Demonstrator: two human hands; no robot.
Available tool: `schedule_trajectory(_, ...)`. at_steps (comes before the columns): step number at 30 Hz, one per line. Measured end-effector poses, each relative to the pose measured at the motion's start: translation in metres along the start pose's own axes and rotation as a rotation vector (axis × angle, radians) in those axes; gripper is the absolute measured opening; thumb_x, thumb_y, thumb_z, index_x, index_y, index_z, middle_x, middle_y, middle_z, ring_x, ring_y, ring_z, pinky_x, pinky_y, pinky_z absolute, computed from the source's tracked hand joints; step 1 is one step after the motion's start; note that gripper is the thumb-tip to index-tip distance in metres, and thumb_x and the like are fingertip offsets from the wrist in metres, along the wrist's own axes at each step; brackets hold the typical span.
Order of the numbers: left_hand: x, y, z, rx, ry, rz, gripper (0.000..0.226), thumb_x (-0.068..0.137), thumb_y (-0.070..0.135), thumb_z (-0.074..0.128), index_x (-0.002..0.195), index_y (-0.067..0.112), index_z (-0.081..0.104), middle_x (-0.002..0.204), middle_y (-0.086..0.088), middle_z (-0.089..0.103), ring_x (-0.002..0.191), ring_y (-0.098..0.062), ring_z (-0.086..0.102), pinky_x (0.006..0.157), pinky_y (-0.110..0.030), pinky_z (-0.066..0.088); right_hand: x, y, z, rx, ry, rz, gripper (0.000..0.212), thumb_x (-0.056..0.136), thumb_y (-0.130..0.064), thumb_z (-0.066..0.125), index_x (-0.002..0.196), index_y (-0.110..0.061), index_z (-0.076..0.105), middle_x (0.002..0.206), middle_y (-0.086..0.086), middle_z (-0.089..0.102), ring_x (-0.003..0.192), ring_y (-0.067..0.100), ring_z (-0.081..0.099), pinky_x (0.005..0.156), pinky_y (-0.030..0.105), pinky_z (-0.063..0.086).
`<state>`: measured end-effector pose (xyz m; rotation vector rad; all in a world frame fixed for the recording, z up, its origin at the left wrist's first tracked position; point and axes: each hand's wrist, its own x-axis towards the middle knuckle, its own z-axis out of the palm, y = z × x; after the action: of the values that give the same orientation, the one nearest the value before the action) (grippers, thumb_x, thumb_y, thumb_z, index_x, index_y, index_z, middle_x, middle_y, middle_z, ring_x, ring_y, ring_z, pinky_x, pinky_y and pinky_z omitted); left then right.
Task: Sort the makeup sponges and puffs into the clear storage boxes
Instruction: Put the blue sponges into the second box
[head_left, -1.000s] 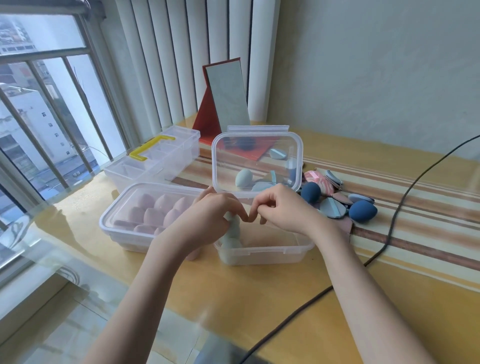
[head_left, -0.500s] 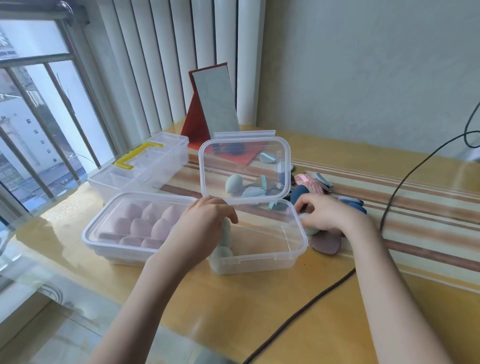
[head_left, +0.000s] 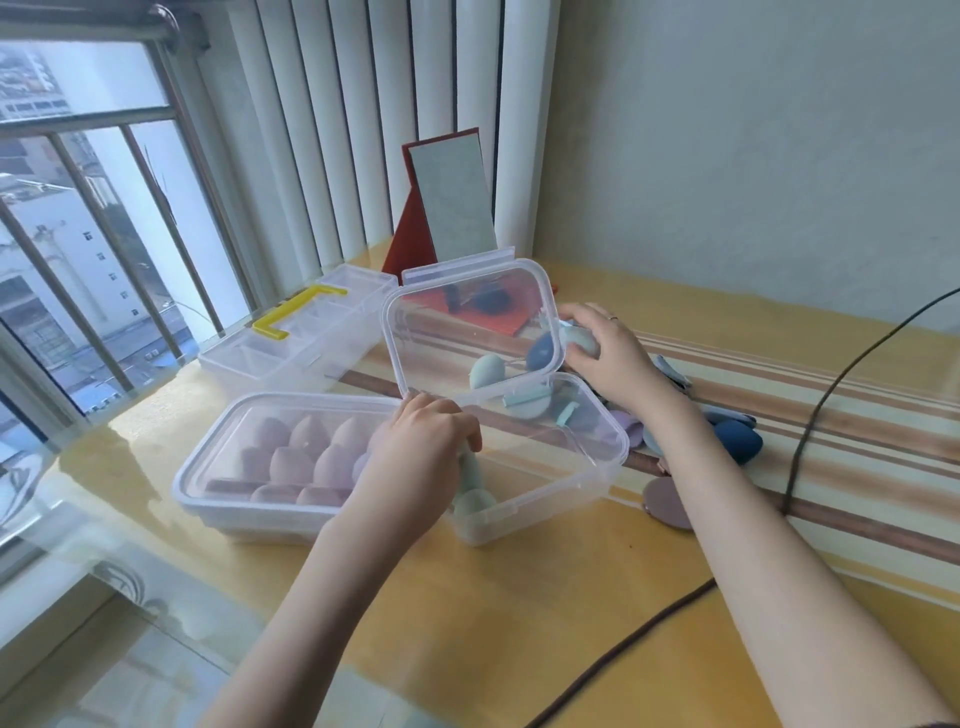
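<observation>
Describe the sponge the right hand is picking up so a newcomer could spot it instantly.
Start at the open clear box with its raised lid. Just past the lid's right edge, the right hand grips a pale green sponge. Unlike the dark blue sponges nearby, it is light-coloured and held.

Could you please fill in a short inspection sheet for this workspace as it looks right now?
Surface: yellow striped table under a glass sheet.
Job's things: closed clear box of pink egg-shaped sponges; open clear box holding pale green sponges; loose pile of blue and mauve puffs.
Clutter: red-backed folding mirror; clear compartment case with yellow handle.
Hands: left hand inside the open box on a green sponge; right hand gripping a pale green sponge.
Cables: dark cable crossing the table.
Surroundings: barred window, vertical blinds, plain wall.
</observation>
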<state>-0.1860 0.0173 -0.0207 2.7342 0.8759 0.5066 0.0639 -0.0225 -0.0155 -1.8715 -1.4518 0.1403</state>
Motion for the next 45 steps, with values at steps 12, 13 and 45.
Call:
schedule_trajectory(12,0.003,-0.011,0.006,-0.023,0.029,0.046,0.049,0.053,0.000,0.029,0.075,0.016,0.070,0.082,0.000,0.066,0.083,-0.031,0.055,0.071,-0.042,0.050,0.057,-0.001,0.031,0.152,-0.223,0.121,0.017,0.094,-0.013,0.058,0.110,-0.017,0.064,0.106,0.000,0.064,0.100,0.018,0.059,0.099,0.042,0.047)
schedule_trajectory(13,0.003,-0.012,0.007,-0.024,0.029,0.050,0.048,0.053,0.001,0.030,0.074,0.017,0.070,0.081,0.001,0.066,0.083,-0.030,0.055,0.069,-0.043,0.051,0.061,-0.006,0.036,0.157,-0.158,0.099,0.020,0.094,-0.020,0.060,0.113,-0.019,0.062,0.102,-0.004,0.063,0.091,0.012,0.060,0.093,0.041,0.051)
schedule_trajectory(45,0.023,0.023,-0.012,-0.094,0.015,0.087,0.045,0.077,-0.013,0.038,0.097,0.016,0.067,0.103,0.000,0.063,0.095,-0.023,0.058,0.075,-0.039,0.050,0.011,0.011,-0.004,0.828,0.048,0.537,0.022,0.094,-0.045,0.055,0.093,-0.024,0.063,0.078,0.001,0.068,0.050,0.011,0.054,0.040,0.018,0.033)
